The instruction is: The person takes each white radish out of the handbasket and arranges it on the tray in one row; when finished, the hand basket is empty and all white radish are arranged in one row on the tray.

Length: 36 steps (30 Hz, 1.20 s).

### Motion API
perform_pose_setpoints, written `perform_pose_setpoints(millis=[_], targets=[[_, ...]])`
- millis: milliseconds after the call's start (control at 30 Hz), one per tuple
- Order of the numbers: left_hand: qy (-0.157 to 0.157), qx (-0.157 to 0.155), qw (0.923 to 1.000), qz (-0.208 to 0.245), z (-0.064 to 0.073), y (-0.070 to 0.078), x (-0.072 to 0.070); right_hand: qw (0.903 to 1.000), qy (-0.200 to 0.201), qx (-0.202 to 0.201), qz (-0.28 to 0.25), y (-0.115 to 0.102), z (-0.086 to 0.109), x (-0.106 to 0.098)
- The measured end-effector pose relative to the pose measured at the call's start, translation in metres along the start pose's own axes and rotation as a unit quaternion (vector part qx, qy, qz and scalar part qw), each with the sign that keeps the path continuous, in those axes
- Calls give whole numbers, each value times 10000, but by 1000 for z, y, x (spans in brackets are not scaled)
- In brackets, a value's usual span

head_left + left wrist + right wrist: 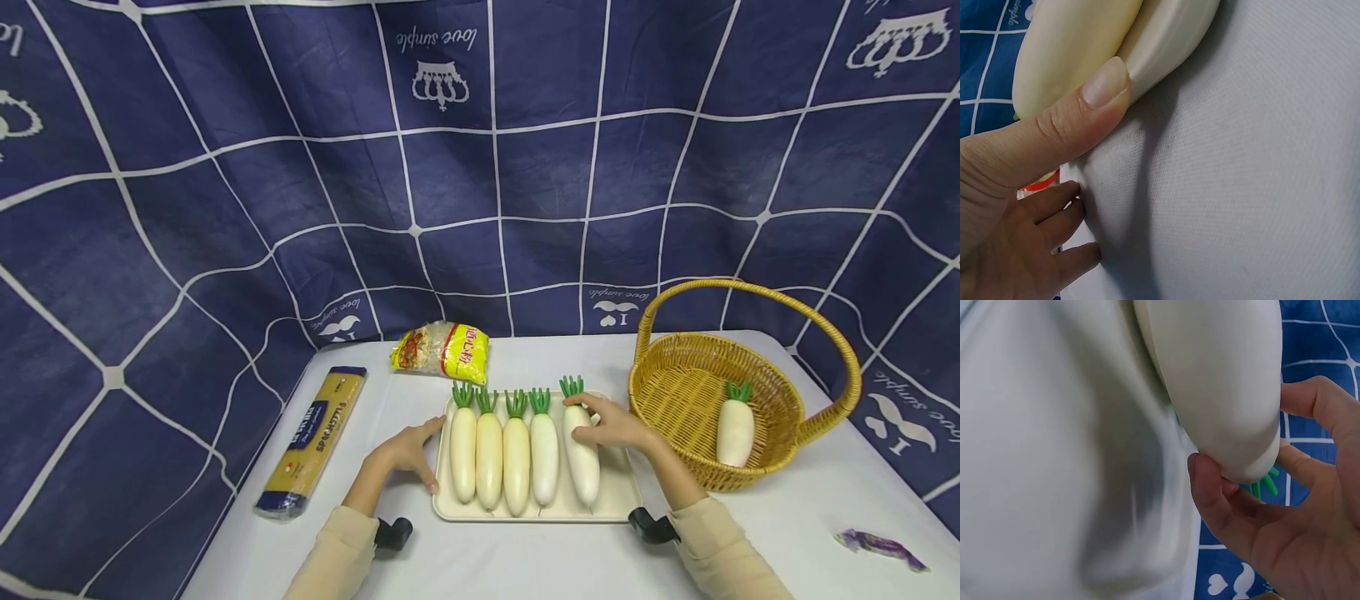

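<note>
My right hand [617,425] grips a white radish [582,471] near its green-topped end, thumb on one side and fingers on the other. In the right wrist view, the curled fingers go round the end of that white radish [1222,381]. This radish lies over the right part of a cream tray [621,492]. Several other radishes [516,467], pale yellow to white, lie side by side to its left, green tops pointing away. At the tray's left edge is my left hand [405,452], fingers spread and relaxed. Its thumb [1094,94] touches the tray rim [1175,53].
A wicker basket [675,408] with a tall handle stands on the right, holding one white radish [736,432]. A spaghetti pack [313,442] lies on the left, and a yellow food bag [467,354] behind the tray. A small purple wrapped item [883,546] is at front right.
</note>
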<state>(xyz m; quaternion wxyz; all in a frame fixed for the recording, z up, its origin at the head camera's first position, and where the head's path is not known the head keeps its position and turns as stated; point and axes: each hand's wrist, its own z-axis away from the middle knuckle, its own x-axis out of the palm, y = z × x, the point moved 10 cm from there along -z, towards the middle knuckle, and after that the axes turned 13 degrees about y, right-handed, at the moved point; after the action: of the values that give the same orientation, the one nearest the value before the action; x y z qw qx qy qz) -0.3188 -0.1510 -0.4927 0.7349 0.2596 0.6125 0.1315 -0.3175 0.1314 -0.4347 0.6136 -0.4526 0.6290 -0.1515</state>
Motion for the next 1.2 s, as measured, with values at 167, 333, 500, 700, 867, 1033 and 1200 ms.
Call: perform_pose_setpoints(millis=[167,333,500,700,867,1033,1200], targets=[[19,5,10000,10,0,0,0,9998,-25,5,221,7,0,7],[16,-36,10000,24,1,1,-1,9992,-58,118,382,12,1,12],[6,-49,10000,11,1,1,-1,9981,-74,254,549,18,1,18],[17,-56,10000,8,1,1,-1,9983,-58,185,548,18,1,21],[-8,-71,10000,9,1,0,-1,9984,-51,154,550,17,0,22],[-1,-60,10000,-25,2,1,-1,9984,-110,46,557,15,1,22],[10,-95,9999,-50,2,1,-1,9981,-115,-148,591,14,1,21]])
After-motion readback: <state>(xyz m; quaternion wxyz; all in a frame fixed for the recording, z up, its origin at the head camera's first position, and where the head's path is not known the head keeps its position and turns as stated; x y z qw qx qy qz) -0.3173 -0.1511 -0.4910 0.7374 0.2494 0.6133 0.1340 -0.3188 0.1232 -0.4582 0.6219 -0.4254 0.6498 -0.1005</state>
